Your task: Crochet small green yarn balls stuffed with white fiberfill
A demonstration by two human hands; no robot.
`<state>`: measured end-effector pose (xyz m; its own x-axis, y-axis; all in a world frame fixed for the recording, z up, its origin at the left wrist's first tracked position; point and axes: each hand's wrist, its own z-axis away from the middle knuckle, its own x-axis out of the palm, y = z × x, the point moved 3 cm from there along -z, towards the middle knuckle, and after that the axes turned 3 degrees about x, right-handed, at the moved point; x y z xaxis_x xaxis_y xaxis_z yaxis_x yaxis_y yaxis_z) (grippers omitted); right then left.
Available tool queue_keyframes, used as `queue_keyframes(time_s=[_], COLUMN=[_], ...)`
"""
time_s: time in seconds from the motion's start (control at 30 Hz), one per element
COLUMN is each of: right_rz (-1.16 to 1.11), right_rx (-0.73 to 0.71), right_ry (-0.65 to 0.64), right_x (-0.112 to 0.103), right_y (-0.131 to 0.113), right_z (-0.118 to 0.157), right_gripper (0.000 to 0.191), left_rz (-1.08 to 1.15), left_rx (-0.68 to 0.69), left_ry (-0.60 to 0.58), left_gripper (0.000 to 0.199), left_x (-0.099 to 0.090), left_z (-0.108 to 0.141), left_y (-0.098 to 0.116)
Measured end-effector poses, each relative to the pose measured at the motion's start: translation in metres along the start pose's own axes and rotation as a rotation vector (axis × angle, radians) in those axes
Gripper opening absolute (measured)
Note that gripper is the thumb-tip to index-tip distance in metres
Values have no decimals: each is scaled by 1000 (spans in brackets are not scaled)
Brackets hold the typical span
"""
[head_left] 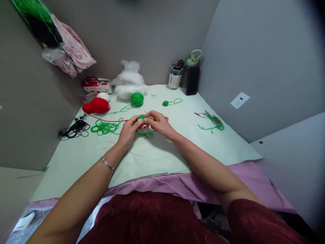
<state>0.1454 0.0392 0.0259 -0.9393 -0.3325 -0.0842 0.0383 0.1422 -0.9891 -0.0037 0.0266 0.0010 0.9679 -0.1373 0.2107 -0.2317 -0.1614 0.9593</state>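
My left hand (pixel 129 130) is closed around a small green crocheted piece (pixel 141 117), whose lower part is hidden by the fingers. In my right hand (pixel 160 123) is a crochet hook (pixel 166 119); its thin metal shaft sticks up by the green piece and its orange handle end shows past the knuckles. Both hands meet over the middle of the table, fingertips close together. Green yarn (pixel 145 134) loops down below the piece onto the tabletop. A red strand (pixel 111 120) runs from the left up to my left hand.
Left on the table (pixel 177 149) lie a red yarn ball (pixel 98 105), tangled green yarn (pixel 106 127) and black cord (pixel 76 128). Behind are white stuffing (pixel 129 79), a green ball (pixel 137 99), a pen jar (pixel 174 79) and a phone (pixel 192 80) against a bottle (pixel 192 61). Yarn scraps (pixel 214 121) lie right.
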Motion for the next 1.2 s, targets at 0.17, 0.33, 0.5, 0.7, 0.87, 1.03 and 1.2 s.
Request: queue_keyframes(time_s=[0.17, 0.33, 0.5, 0.7, 0.87, 1.03, 1.2], right_rz=[-103, -49, -71, -199, -273, -261, -128], right_rx=[42, 81, 94, 188, 278, 282, 176], right_ry=[-57, -168, -236, -283, -347, -329, -192], right_x=[-1, 5, 12, 13, 9, 7, 16], right_y=[-9, -12, -10, 0, 2, -2, -4], right_z=[7, 13, 15, 9, 6, 5, 9], right_gripper=[20, 21, 21, 19, 23, 21, 20], left_rz=[-12, -31, -71, -158, -218, -237, -224], left_rx=[-3, -5, 41, 111, 175, 178, 138], left_ry=[134, 174, 156, 148, 163, 126, 94], left_gripper=[30, 29, 27, 20, 18, 19, 16], left_x=[-11, -15, -12, -11, -9, -5, -4], left_z=[-5, -6, -4, -2, 2, 5, 1], left_y=[-4, -3, -1, 1, 2, 1, 4])
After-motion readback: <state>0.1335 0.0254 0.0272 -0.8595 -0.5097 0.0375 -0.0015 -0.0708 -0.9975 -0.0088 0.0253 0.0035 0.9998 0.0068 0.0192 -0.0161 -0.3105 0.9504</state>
